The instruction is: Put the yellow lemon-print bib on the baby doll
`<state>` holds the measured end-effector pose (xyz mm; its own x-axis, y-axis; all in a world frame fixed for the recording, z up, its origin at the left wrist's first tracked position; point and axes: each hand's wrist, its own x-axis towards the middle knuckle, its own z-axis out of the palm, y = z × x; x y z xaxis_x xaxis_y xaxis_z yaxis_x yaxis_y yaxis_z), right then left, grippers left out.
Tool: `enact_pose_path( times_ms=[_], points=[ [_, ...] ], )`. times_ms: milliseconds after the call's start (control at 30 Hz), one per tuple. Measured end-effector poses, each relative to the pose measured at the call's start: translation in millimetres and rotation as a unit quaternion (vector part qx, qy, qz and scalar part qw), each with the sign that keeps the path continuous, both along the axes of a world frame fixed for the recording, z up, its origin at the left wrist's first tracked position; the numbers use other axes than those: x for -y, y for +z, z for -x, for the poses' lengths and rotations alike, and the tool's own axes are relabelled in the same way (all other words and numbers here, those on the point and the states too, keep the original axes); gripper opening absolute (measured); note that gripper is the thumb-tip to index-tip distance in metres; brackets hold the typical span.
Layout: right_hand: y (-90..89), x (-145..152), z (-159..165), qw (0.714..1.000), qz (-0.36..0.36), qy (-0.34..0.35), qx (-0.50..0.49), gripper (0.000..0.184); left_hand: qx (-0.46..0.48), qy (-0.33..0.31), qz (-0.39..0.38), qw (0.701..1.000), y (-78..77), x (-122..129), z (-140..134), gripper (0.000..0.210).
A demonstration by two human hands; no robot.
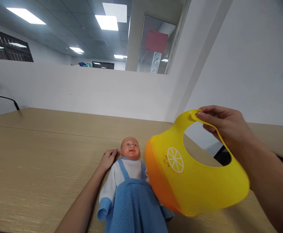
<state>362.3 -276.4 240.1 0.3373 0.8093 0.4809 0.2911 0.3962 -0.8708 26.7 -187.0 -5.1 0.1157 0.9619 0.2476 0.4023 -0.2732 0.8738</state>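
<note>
A yellow silicone bib (204, 181) with an orange pocket edge and a white citrus-slice print hangs in the air at the right. My right hand (225, 121) pinches it at the neck strap, where the two ends meet in a loop. Below and left of the bib, a baby doll (130, 149) lies face up on the table, dressed in a white top and blue overalls. The bib hides part of the doll's arm on that side. My left hand (108, 160) rests on the table beside the doll's head and shoulder, its fingers partly hidden there.
The light wood table (47, 155) meets a low white partition (102, 94) at the back. A black cable (15, 105) comes down at the far left. On the right stands a white wall (248, 71), with a dark object (221, 157) partly behind the bib.
</note>
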Motion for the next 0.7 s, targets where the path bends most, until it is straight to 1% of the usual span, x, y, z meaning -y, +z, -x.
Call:
enact_pose_path(
  times_ms=[100,233,333,433,500,567,633,700],
  points=[
    [8.1,4,-11,0.999,-0.012,-0.048,0.018,0.044,-0.010,-0.006,-0.007,1.000,-2.3,-1,0,0.047],
    [8.1,10,-7,0.988,0.010,-0.117,0.096,0.036,-0.042,-0.003,-0.015,0.999,0.7,1,0,0.044],
    [7.3,13,5,0.984,0.024,-0.135,0.115,0.028,-0.051,-0.012,-0.015,0.999,3.6,3,0,0.042],
    [9.8,12,13,0.979,0.023,-0.151,0.132,0.023,-0.054,-0.022,-0.013,0.998,4.3,4,0,0.040],
    [12.3,8,11,0.978,0.019,-0.168,0.126,0.021,-0.056,-0.024,-0.011,0.998,3.5,4,0,0.038],
    [13.3,3,2,0.978,0.030,-0.182,0.097,0.021,-0.061,-0.027,-0.010,0.998,2.4,2,1,0.038],
    [10.8,-1,-11,0.976,0.059,-0.195,0.070,0.025,-0.066,-0.029,-0.011,0.997,1.4,2,1,0.038],
    [3.7,-6,-27,0.972,0.094,-0.207,0.053,0.030,-0.068,-0.030,-0.014,0.997,1.0,1,1,0.038]
  ],
)
